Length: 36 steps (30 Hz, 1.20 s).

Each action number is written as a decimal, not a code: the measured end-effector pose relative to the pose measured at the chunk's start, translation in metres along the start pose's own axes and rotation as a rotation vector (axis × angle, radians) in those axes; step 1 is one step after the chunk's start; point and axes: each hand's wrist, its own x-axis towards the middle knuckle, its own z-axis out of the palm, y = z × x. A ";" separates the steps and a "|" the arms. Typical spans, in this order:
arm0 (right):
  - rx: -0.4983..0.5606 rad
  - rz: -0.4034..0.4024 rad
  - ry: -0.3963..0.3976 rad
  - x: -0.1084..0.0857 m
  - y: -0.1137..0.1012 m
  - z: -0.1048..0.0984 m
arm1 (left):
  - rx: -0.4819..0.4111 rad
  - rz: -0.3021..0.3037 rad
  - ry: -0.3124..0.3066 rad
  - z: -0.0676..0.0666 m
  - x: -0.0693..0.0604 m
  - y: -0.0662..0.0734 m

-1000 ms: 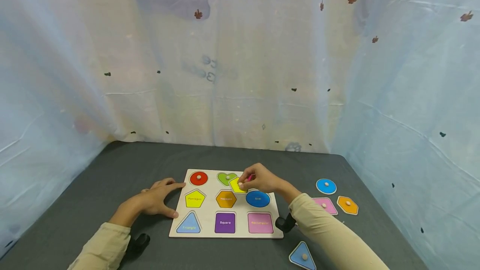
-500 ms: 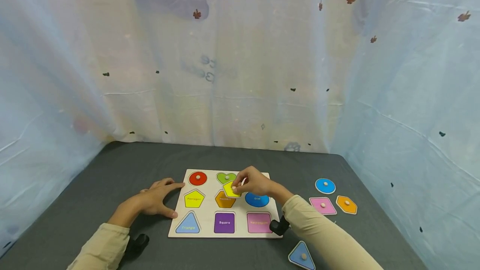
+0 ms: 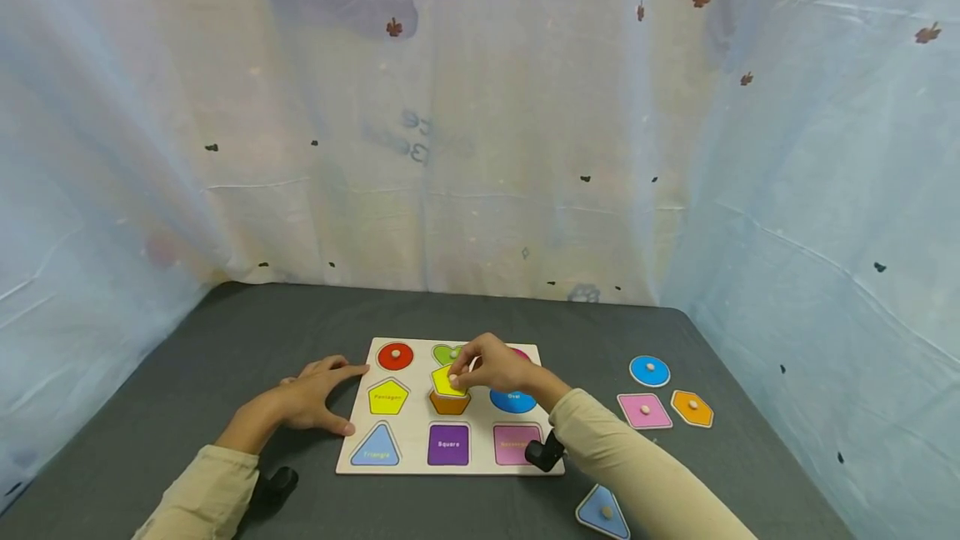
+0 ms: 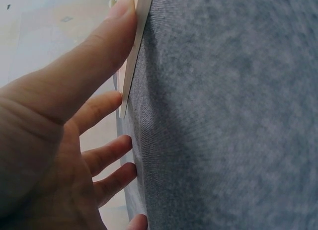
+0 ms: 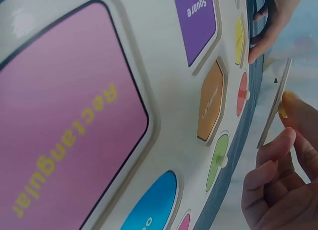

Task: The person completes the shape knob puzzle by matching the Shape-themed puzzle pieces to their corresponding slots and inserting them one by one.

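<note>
A: Right hand (image 3: 491, 363): what's in it?

B: Yellow flat straight-edged puzzle piece (image 3: 444, 382). Pinched between thumb and fingertips near a small pale knob. Right wrist view has it edge-on, lifted clear of the board.

A: Position?

B: Above the pale wooden rectangular board (image 3: 415, 437). From the head view it overlaps the far part of the orange hexagonal recess (image 3: 450, 407). Yellow pentagonal recess (image 3: 387, 397) is next along, on the side of the left hand (image 3: 313, 397).

A: Left hand gripping?

B: No. Fingers spread, thumb and index fingertip touching the board's left edge.

A: Seated pieces?

B: Far row: round red knobbed piece (image 3: 389, 358), green heart-shaped knobbed piece (image 3: 443, 352). Bright pink shape (image 3: 521, 352) beyond the right hand, mostly hidden; outline unreadable.

A: Other recesses?

B: Blue oval recess (image 3: 513, 402) in the middle row. Near row: light-blue triangular recess (image 3: 377, 446), purple square recess (image 3: 448, 444), pink rectangular recess (image 3: 510, 444).

A: Loose ones?

B: Four on the dark grey cloth (image 3: 300, 315), right of the board. Blue oval piece (image 3: 645, 372) farthest, pink rectangular piece (image 3: 637, 416) and orange hexagonal piece (image 3: 690, 414) side by side, light-blue triangular piece (image 3: 598, 515) nearest the wearer, by the beige right sleeve (image 3: 645, 465).
</note>
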 end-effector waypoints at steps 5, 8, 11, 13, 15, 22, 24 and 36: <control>-0.008 -0.018 -0.007 0.003 -0.002 0.004 | -0.003 0.008 -0.001 -0.001 -0.001 0.000; -0.012 -0.007 -0.003 0.006 -0.003 0.007 | -0.004 0.007 -0.005 0.000 -0.001 -0.001; -0.011 0.008 -0.003 0.007 -0.005 0.011 | -0.003 0.001 -0.004 0.001 -0.002 -0.002; -0.004 0.016 -0.003 0.008 -0.006 0.013 | -0.002 -0.001 -0.002 0.001 -0.001 -0.002; 0.000 0.025 -0.002 0.010 -0.007 0.014 | -0.005 -0.002 -0.001 0.001 -0.001 -0.001; 0.006 0.046 0.002 0.015 -0.008 0.018 | 0.007 -0.007 -0.006 0.000 0.002 0.000; 0.010 0.052 -0.001 0.016 -0.008 0.020 | 0.005 -0.007 -0.007 0.000 0.002 0.001; -0.024 0.008 -0.029 0.027 -0.014 0.028 | -0.002 -0.005 -0.004 0.000 0.000 0.002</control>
